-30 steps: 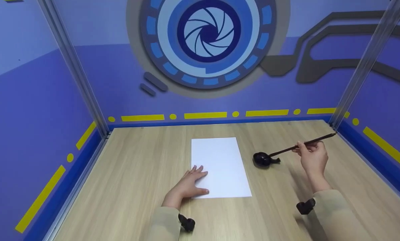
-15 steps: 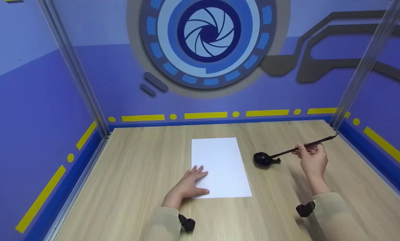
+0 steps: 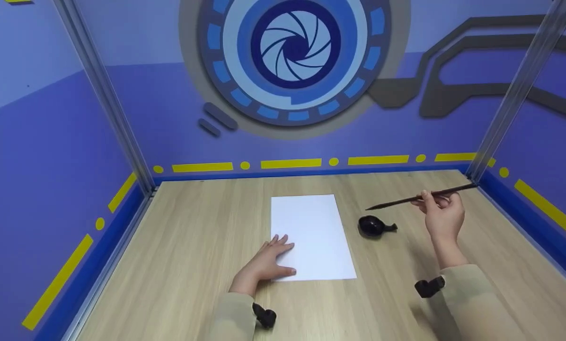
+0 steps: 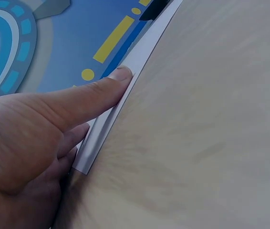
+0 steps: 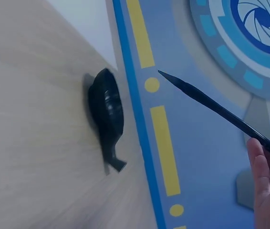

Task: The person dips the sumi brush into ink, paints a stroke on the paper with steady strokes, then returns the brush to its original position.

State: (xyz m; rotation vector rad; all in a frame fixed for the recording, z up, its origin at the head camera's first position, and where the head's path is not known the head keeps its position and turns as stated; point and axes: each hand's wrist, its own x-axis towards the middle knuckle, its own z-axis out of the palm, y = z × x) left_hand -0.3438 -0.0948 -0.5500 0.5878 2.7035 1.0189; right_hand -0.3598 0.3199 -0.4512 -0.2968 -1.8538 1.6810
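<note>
A sheet of white paper (image 3: 311, 227) lies on the wooden table, and my left hand (image 3: 269, 260) rests on its lower left part with fingers spread. In the left wrist view the thumb (image 4: 97, 95) presses near the paper's edge. My right hand (image 3: 443, 220) pinches the dark shaft of a writing brush (image 3: 396, 202), held slanted with its pointed black tip to the left. That tip hangs above and apart from a small black ink dish (image 3: 371, 227) with a short handle. In the right wrist view the brush (image 5: 211, 102) points up and away from the dish (image 5: 107, 105).
The light wooden table (image 3: 198, 227) is bounded by a blue patterned back wall (image 3: 160, 109) and side walls. Metal posts (image 3: 108, 94) stand at the back corners. A small black camera (image 3: 265, 316) is worn on each wrist.
The brush tip was in the ink dish and is now lifted clear above it. My right hand has risen slightly with the brush. The left hand and the paper have stayed put.
</note>
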